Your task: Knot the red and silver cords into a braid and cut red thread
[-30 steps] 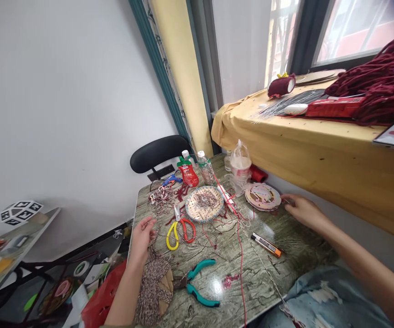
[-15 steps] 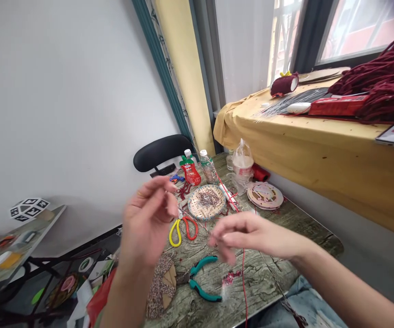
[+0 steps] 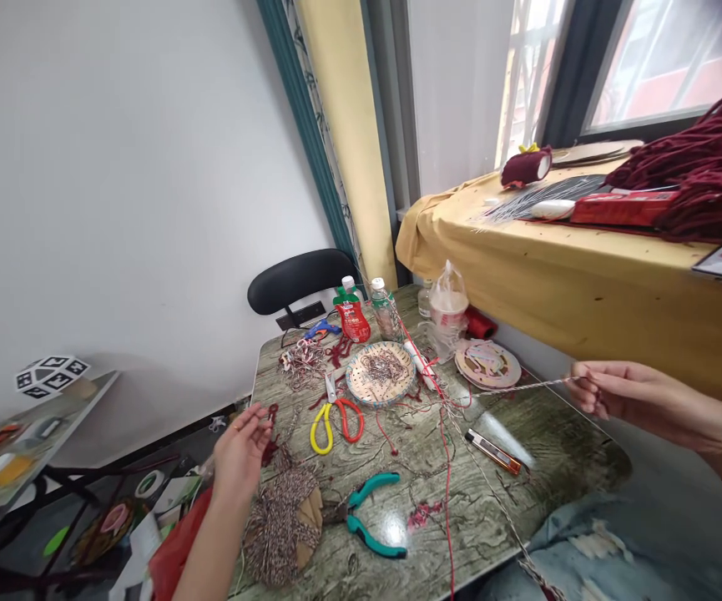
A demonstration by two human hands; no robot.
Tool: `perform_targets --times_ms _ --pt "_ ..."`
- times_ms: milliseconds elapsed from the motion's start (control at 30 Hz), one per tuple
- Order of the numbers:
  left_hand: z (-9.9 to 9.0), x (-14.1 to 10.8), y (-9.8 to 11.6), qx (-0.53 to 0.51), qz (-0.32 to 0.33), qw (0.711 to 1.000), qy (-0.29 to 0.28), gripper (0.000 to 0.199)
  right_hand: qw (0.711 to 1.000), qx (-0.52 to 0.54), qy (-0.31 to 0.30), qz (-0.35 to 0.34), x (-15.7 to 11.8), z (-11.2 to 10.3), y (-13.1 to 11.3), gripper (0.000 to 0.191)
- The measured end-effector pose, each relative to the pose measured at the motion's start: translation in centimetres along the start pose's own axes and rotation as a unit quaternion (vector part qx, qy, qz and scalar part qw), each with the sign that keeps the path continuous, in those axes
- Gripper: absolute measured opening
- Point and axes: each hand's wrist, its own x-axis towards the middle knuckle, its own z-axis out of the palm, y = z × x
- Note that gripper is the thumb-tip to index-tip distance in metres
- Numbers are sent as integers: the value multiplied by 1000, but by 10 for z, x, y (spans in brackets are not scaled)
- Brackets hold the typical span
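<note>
While the right hand (image 3: 636, 394) pinched a speckled cord (image 3: 542, 384) over the table (image 3: 561, 442), the left hand (image 3: 240, 451) kinda hung near the wound yarn (image 3: 278, 530), fingers half-curled, couldn't tell if gripping anything.

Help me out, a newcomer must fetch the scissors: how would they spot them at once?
On the wood-patterned table, find the shallow round dish holding cord scraps. The scissors lie to its left, slightly nearer the camera, blades pointing away. One handle is yellow, the other red, while the nearby pliers have two teal handles.
</note>
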Motion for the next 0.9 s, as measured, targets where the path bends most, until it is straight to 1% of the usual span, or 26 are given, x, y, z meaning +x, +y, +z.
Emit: perform_targets --times_ms 67,133,267,367,433,467,500,533,600,633,667,700,733,767,800,833,867,900 --pt "-3 -5 -17 59 -34 998 -12 18 999 -36 21 22 6 -5 14 25" --pt "-7 -8 -32 109 -51 993 -22 16 994 -90 46 42 13 -9 27 28" --pt "-15 -6 -58 211 -42 976 -41 14 977 -188 95 45 28 -14 50 32" --pt "-17 0 -68 277 -40 957 -72 14 970 -219 103 30 38 -14 61 32" --pt "-16 2 -69 315 -37 943 -97 15 961 -254 109 16 43 -14 64 31" --pt "-14 1 -67 355 -18 928 -108 17 954 -274 119 6 44 -14 64 29" --pt "-10 0 -65 406 18 907 -112 19 946 -295 135 -4 45 -14 63 27" --pt "-6 -4 -62 459 67 879 -109 22 937 -312 155 -15 45 -13 62 25" --pt "8 -19 -57 531 168 824 -100 22 918 -343 194 -35 40 -6 59 22" --pt "16 -30 -57 538 197 812 -108 21 913 -356 193 -42 36 2 59 21" --pt "25 -44 -59 529 209 811 -137 18 913 -367 173 -45 30 12 59 19" --pt "33 -60 -65 515 194 814 -183 18 915 -380 127 -46 24 24 61 18" --pt "41 -78 -73 495 169 814 -252 18 921 -384 49 -43 18 39 65 19" --pt "47 -96 -83 479 159 800 -325 18 921 -386 -25 -36 13 54 71 19" --pt "53 -113 -96 473 168 775 -384 17 918 -388 -77 -32 8 69 77 19" --pt "57 -129 -109 478 186 744 -429 17 913 -395 -90 -34 5 83 85 18" --pt "60 -142 -123 493 209 721 -439 22 911 -403 -77 -38 5 94 94 18" --pt "63 -153 -136 526 222 713 -407 33 909 -409 -70 -43 6 102 103 18"
